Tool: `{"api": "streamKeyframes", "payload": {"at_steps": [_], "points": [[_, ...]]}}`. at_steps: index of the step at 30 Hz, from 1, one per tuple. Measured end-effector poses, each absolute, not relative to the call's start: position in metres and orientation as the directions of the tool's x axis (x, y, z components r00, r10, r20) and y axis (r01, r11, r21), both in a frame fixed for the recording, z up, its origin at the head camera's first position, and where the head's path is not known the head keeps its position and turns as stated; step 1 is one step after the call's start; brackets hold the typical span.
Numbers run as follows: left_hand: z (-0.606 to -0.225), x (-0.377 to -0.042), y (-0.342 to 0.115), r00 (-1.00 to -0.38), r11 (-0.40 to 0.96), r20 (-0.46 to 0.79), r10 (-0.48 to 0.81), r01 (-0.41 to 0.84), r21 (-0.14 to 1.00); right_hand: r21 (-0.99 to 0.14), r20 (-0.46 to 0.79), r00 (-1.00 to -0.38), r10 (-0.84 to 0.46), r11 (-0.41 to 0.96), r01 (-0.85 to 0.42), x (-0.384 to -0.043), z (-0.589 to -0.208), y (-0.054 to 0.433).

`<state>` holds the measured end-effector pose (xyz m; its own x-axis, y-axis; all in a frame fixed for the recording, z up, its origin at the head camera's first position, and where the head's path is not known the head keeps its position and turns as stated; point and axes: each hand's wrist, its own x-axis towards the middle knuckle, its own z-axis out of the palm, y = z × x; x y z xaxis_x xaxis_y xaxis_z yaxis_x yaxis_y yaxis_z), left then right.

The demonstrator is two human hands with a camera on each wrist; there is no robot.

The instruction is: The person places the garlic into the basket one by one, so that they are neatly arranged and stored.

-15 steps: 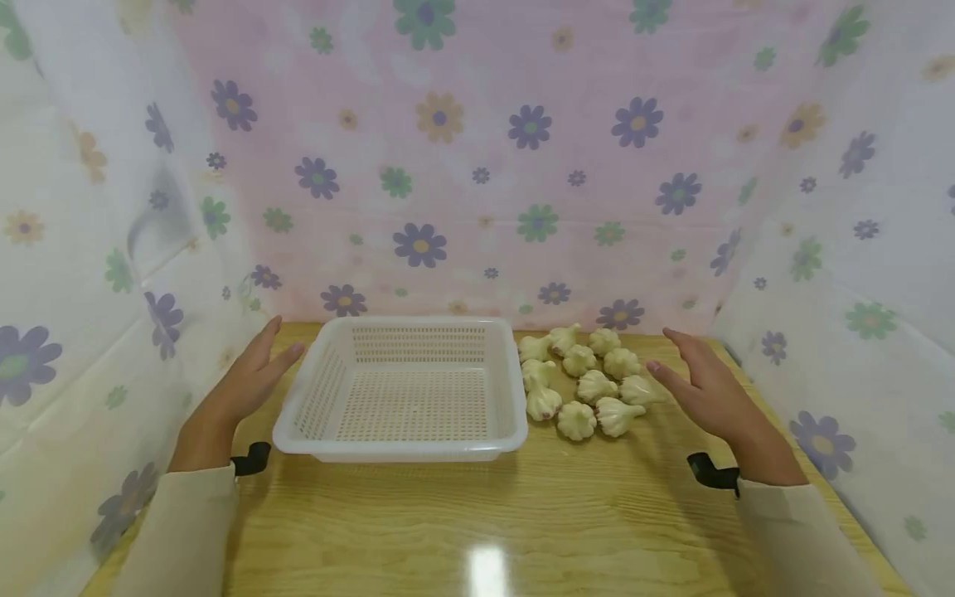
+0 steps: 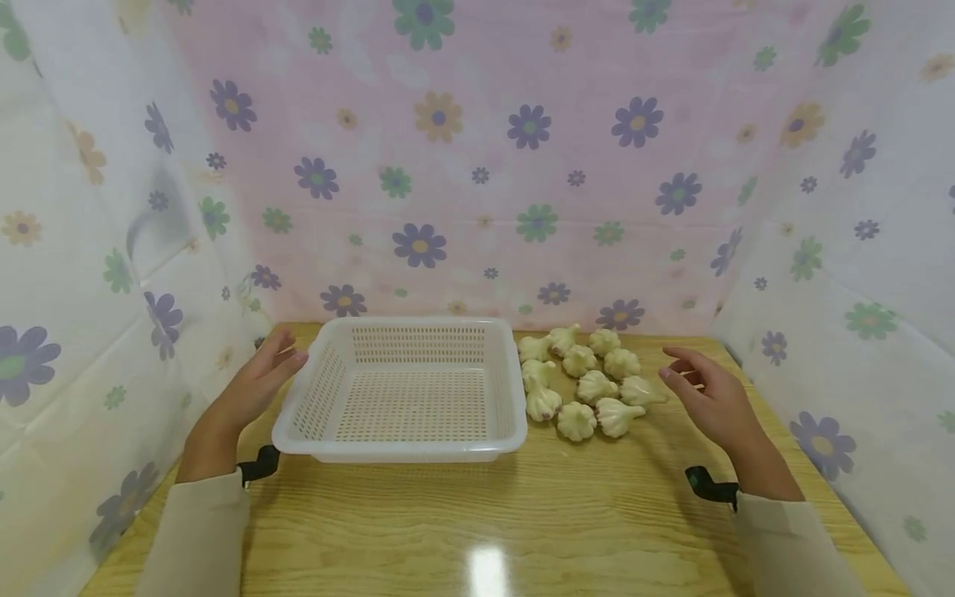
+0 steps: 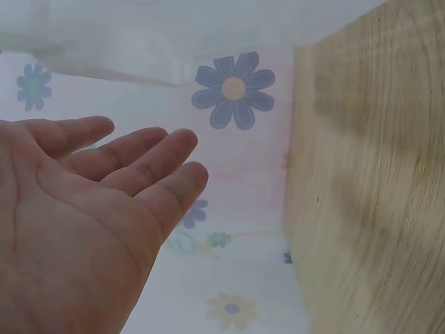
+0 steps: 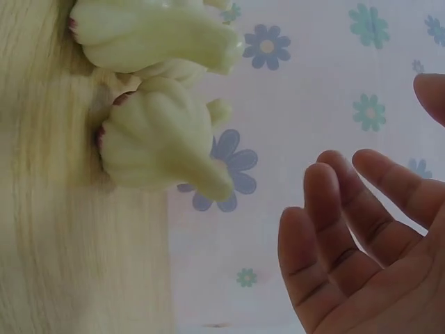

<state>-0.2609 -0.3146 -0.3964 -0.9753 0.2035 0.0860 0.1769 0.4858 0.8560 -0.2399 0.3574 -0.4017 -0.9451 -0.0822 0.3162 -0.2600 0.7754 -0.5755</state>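
Note:
A white plastic basket (image 2: 414, 452) with perforated walls sits on the table, left of centre. Several garlic bulbs (image 2: 577, 421) lie in a loose group against its right side. My left hand (image 2: 249, 390) is beside the basket's left rim, thumb tip right at the rim, holding nothing; its palm and relaxed fingers (image 3: 167, 156) show in the left wrist view. To the right of the garlic is my right hand (image 2: 712, 406), with nothing in it and its fingers (image 4: 323, 202) loosely bent. Two garlic bulbs (image 4: 156, 136) appear large near those fingers in the right wrist view.
The wooden table (image 2: 582, 522) carries the basket and garlic. Flower-print cloth (image 2: 477, 207) rises behind it, and similar cloth walls (image 2: 865, 274) close in both sides. A black wrist strap mount (image 2: 712, 487) is worn on each wrist.
My left hand has shifted slightly right, toward the basket's rim. The fingers of both hands have bent a little more, and the right hand has dropped slightly. Basket and garlic stay put.

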Motion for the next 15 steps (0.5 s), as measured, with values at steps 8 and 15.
{"api": "streamKeyframes", "payload": {"at_steps": [8, 15], "points": [[-0.407, -0.269, -0.31, -0.974, 0.463, 0.108, 0.201, 0.192, 0.865, -0.607, 0.352, -0.933, -0.075, 0.74, -0.289, -0.242, -0.41, 0.366], [-0.413, -0.273, -0.304, -0.973, 0.439, 0.097, 0.209, 0.182, 0.88, -0.623, 0.337, -0.937, -0.093, 0.723, -0.296, -0.243, -0.412, 0.367]]}}
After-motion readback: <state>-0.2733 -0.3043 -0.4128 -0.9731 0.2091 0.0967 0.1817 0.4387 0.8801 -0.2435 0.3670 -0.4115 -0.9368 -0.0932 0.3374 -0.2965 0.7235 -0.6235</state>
